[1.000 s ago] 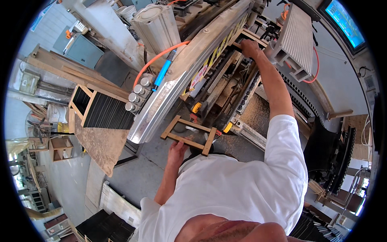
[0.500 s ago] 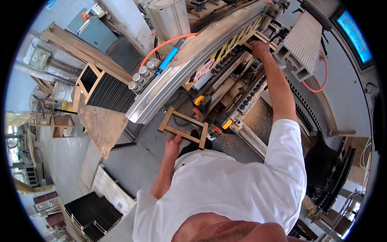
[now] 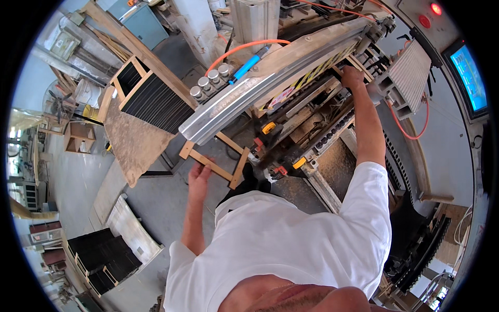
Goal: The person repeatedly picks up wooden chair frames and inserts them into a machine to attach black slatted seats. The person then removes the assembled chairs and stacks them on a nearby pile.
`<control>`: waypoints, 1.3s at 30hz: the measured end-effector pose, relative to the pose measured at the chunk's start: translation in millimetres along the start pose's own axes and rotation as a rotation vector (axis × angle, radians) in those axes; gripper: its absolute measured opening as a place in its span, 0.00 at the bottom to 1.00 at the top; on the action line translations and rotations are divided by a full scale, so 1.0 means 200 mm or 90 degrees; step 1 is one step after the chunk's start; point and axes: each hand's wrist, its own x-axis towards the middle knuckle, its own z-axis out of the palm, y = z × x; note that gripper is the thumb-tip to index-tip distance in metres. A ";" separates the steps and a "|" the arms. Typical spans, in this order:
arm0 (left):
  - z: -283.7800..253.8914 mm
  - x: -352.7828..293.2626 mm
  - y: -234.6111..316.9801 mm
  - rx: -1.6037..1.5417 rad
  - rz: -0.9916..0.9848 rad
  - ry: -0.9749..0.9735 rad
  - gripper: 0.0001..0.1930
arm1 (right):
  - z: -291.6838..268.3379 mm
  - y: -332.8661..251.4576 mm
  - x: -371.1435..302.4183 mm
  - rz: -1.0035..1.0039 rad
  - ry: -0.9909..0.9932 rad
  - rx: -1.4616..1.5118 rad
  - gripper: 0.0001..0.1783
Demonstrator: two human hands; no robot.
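My left hand (image 3: 199,176) is closed on one rail of a small wooden frame (image 3: 218,169), made of two rails joined by end bars. The frame hangs in the air left of the machine's clamps, and part of it passes behind the grey metal beam (image 3: 208,125). Far off to the right, my right hand (image 3: 353,78) reaches into the machine. Its fingers are curled over a light wooden piece (image 3: 358,64) at the far end of the machine bed; the fingertips are partly hidden, and the piece looks like another frame.
Yellow-and-black clamps (image 3: 268,128) line the near end of the machine bed, with sawdust (image 3: 337,165) beside it. A stack of dark-panelled frames (image 3: 158,104) stands on a worn board (image 3: 132,135) at left. A ribbed metal block (image 3: 408,67) and a lit screen (image 3: 467,78) are at right.
The wooden frame in my left hand has moved left and now tilts partly behind the beam. My right hand stays at the far wooden piece. The whole view has shifted.
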 end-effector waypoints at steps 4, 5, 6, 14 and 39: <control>-0.20 -0.01 0.21 -0.006 0.078 0.014 0.19 | 0.11 0.06 0.05 0.025 0.092 0.034 0.24; -0.27 -0.02 0.26 -0.020 0.091 0.033 0.20 | 0.10 0.04 0.04 0.045 0.071 0.038 0.22; -0.33 -0.03 0.34 -0.021 0.107 0.042 0.20 | 0.09 0.02 0.04 0.061 0.052 0.042 0.21; -0.99 0.31 0.88 -0.158 0.245 0.131 0.16 | -0.14 -0.09 -0.30 0.012 0.354 0.234 0.13; -1.05 1.18 1.35 0.668 0.694 0.191 0.25 | -0.03 -0.99 -1.79 0.130 0.332 0.655 0.09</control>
